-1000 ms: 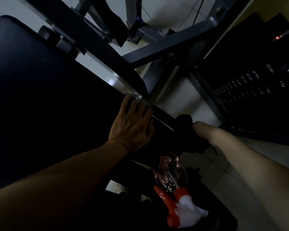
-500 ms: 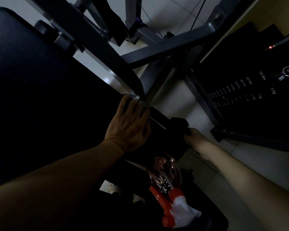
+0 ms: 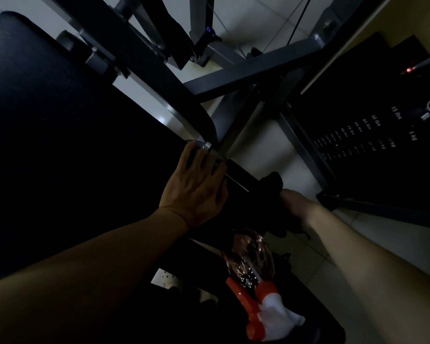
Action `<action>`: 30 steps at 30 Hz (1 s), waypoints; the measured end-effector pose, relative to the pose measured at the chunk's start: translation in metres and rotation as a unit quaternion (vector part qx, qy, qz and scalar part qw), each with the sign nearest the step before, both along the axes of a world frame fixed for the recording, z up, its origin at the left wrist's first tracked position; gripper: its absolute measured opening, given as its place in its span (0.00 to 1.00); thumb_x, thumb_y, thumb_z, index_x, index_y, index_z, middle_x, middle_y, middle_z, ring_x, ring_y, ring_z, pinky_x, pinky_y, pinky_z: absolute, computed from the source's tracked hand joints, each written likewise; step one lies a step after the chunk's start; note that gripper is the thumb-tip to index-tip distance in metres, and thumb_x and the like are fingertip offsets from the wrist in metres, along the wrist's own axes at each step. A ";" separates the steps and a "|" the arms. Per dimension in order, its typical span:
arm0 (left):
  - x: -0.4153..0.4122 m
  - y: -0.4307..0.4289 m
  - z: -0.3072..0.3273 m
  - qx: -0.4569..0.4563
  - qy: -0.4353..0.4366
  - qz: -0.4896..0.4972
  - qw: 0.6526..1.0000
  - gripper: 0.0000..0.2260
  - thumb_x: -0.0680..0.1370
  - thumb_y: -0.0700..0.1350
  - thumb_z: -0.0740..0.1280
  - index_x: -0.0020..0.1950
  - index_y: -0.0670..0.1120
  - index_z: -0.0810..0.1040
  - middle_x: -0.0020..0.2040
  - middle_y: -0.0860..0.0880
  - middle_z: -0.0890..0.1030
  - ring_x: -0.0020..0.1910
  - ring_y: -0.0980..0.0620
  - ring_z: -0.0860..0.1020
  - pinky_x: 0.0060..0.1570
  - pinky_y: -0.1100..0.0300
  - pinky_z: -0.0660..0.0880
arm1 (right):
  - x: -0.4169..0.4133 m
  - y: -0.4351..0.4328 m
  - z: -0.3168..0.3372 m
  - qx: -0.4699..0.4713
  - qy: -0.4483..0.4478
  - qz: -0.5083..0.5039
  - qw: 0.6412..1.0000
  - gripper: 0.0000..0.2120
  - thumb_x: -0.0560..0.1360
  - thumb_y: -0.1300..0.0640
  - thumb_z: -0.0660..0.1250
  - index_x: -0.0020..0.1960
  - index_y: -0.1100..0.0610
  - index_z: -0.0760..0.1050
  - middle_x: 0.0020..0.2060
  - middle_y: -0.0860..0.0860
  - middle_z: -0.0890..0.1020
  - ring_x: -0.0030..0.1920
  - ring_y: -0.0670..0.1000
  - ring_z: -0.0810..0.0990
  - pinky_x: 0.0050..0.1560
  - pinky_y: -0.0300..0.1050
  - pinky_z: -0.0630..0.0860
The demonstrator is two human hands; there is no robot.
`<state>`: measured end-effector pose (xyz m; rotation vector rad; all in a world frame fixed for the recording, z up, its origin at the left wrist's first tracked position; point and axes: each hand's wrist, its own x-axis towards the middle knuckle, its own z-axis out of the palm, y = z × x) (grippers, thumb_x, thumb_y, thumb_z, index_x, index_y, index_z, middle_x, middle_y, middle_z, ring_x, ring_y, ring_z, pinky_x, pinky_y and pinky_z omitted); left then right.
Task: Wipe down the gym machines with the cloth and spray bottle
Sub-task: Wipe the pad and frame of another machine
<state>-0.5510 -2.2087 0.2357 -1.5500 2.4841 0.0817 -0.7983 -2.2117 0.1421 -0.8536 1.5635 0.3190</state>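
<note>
My left hand (image 3: 196, 189) rests on the machine's handle bar (image 3: 236, 175), fingers curled over its chrome collar by the dark pad edge. My right hand (image 3: 293, 202) grips a black cloth (image 3: 273, 184) wrapped on the bar's black grip, farther along to the right. The hand's fingers are mostly hidden in the cloth. A spray bottle (image 3: 251, 261) with a clear pinkish body and orange-and-white trigger head lies on the black seat (image 3: 315, 319) below, apart from both hands.
A large black back pad (image 3: 60, 135) fills the left. Grey steel frame beams (image 3: 246, 73) cross above the pale tiled floor (image 3: 258, 145). A black weight stack (image 3: 363, 135) with white lbs and kg labels stands at right.
My right hand has drawn the cloth back along the grip toward me and lower. The left hand has stayed on the bar.
</note>
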 end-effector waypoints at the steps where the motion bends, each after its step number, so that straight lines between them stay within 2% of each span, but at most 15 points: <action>1: 0.000 0.000 0.000 0.001 -0.002 0.000 1.000 0.19 0.82 0.51 0.57 0.60 0.40 0.79 0.59 0.37 0.80 0.64 0.33 0.73 0.74 0.36 0.59 | 0.003 -0.003 0.001 -0.012 0.013 0.034 0.999 0.14 0.83 0.66 0.52 0.60 0.68 0.74 0.58 0.63 0.79 0.56 0.60 0.79 0.46 0.41 0.68; 4: 0.000 0.001 0.001 0.002 -0.002 -0.001 1.000 0.19 0.82 0.51 0.56 0.59 0.39 0.79 0.59 0.36 0.80 0.64 0.33 0.74 0.74 0.36 0.58 | 0.007 -0.017 0.004 -0.113 0.015 0.023 0.993 0.11 0.82 0.63 0.55 0.48 0.64 0.74 0.43 0.62 0.79 0.44 0.58 0.79 0.40 0.45 0.70; 6: 0.000 0.000 0.002 -0.001 0.001 -0.004 1.000 0.19 0.82 0.51 0.57 0.59 0.39 0.79 0.58 0.36 0.80 0.63 0.33 0.74 0.73 0.36 0.59 | 0.009 -0.026 0.012 -0.177 -0.011 0.063 0.982 0.12 0.83 0.59 0.56 0.46 0.62 0.74 0.42 0.60 0.80 0.43 0.57 0.80 0.41 0.46 0.73; 9: -0.001 0.001 0.003 0.001 -0.014 -0.004 1.000 0.20 0.82 0.52 0.56 0.60 0.39 0.79 0.60 0.36 0.79 0.64 0.33 0.73 0.73 0.36 0.59 | 0.027 -0.035 0.025 -0.226 -0.104 0.068 0.966 0.11 0.83 0.54 0.58 0.56 0.58 0.77 0.46 0.55 0.83 0.47 0.51 0.82 0.46 0.46 0.77; 11: -0.001 0.000 0.003 0.003 -0.021 -0.002 1.000 0.21 0.83 0.52 0.55 0.61 0.39 0.78 0.60 0.36 0.79 0.64 0.33 0.73 0.74 0.36 0.59 | 0.046 -0.039 0.030 -0.222 -0.177 0.037 0.958 0.06 0.82 0.49 0.64 0.54 0.48 0.79 0.46 0.47 0.84 0.47 0.42 0.83 0.49 0.41 0.78; 13: -0.001 0.000 0.004 0.008 -0.025 -0.003 1.000 0.21 0.83 0.52 0.54 0.61 0.40 0.78 0.61 0.37 0.79 0.65 0.33 0.72 0.74 0.37 0.58 | 0.064 -0.043 0.026 -0.203 -0.208 0.008 0.957 0.06 0.77 0.43 0.68 0.51 0.44 0.79 0.44 0.44 0.85 0.45 0.39 0.83 0.49 0.38 0.78; 16: -0.001 0.000 0.003 0.003 -0.019 -0.004 1.000 0.20 0.82 0.52 0.56 0.62 0.40 0.78 0.60 0.37 0.79 0.63 0.33 0.73 0.74 0.37 0.59 | 0.078 -0.051 0.014 -0.174 -0.170 0.007 0.970 0.14 0.77 0.41 0.68 0.40 0.50 0.79 0.32 0.44 0.83 0.34 0.39 0.80 0.40 0.40 0.74; 17: 0.000 0.000 0.003 0.001 -0.016 -0.004 1.000 0.20 0.82 0.52 0.56 0.61 0.40 0.79 0.60 0.37 0.79 0.63 0.33 0.74 0.74 0.37 0.59 | 0.082 -0.054 0.009 -0.160 -0.158 -0.006 0.974 0.18 0.77 0.39 0.66 0.41 0.53 0.80 0.32 0.45 0.83 0.35 0.42 0.81 0.39 0.40 0.74; 19: -0.001 0.000 0.003 -0.005 -0.007 -0.005 1.000 0.19 0.82 0.52 0.56 0.59 0.39 0.80 0.58 0.37 0.80 0.61 0.33 0.74 0.73 0.37 0.60 | 0.086 -0.063 0.000 -0.137 -0.123 -0.028 0.982 0.28 0.79 0.36 0.60 0.52 0.60 0.82 0.45 0.55 0.85 0.49 0.51 0.83 0.48 0.43 0.75; 21: -0.001 0.000 0.003 -0.010 -0.004 -0.007 1.000 0.19 0.82 0.52 0.57 0.57 0.40 0.80 0.56 0.38 0.81 0.61 0.34 0.75 0.73 0.37 0.61 | 0.091 -0.069 -0.004 -0.127 -0.085 -0.006 0.988 0.29 0.83 0.41 0.56 0.62 0.67 0.77 0.55 0.62 0.81 0.59 0.54 0.79 0.53 0.43 0.71; 23: -0.001 0.000 0.003 -0.017 0.001 -0.008 1.000 0.18 0.82 0.51 0.57 0.57 0.40 0.80 0.56 0.38 0.81 0.60 0.34 0.75 0.73 0.38 0.61 | 0.091 -0.069 -0.005 -0.138 -0.060 0.004 0.989 0.26 0.85 0.47 0.55 0.63 0.70 0.75 0.57 0.65 0.79 0.60 0.58 0.78 0.50 0.42 0.67; 25: -0.001 0.000 0.003 -0.027 0.008 -0.008 1.000 0.18 0.82 0.50 0.57 0.56 0.39 0.80 0.56 0.37 0.81 0.59 0.34 0.75 0.73 0.38 0.61 | 0.085 -0.063 -0.001 -0.176 -0.071 -0.019 0.982 0.26 0.84 0.47 0.56 0.59 0.70 0.76 0.54 0.66 0.81 0.56 0.61 0.80 0.47 0.43 0.70; 27: -0.001 0.000 0.003 -0.025 0.006 -0.005 1.000 0.18 0.82 0.50 0.57 0.57 0.39 0.80 0.57 0.37 0.80 0.61 0.34 0.75 0.74 0.38 0.60 | 0.071 -0.052 0.006 -0.203 -0.115 -0.027 0.972 0.18 0.84 0.50 0.58 0.56 0.64 0.77 0.49 0.59 0.82 0.51 0.56 0.81 0.44 0.40 0.74; 28: -0.001 0.000 0.003 -0.021 0.002 -0.003 1.000 0.19 0.82 0.51 0.57 0.58 0.39 0.80 0.57 0.37 0.80 0.61 0.34 0.75 0.74 0.37 0.60 | 0.062 -0.044 0.010 -0.208 -0.142 -0.019 0.968 0.12 0.84 0.54 0.59 0.59 0.60 0.76 0.49 0.54 0.82 0.51 0.51 0.81 0.44 0.33 0.74; 30: -0.001 0.000 0.003 -0.009 -0.006 -0.002 1.000 0.19 0.82 0.51 0.56 0.59 0.40 0.79 0.58 0.37 0.80 0.62 0.34 0.74 0.74 0.37 0.60 | 0.045 -0.033 0.019 -0.218 -0.187 0.020 0.958 0.13 0.82 0.61 0.61 0.66 0.55 0.73 0.54 0.49 0.82 0.56 0.44 0.80 0.52 0.30 0.74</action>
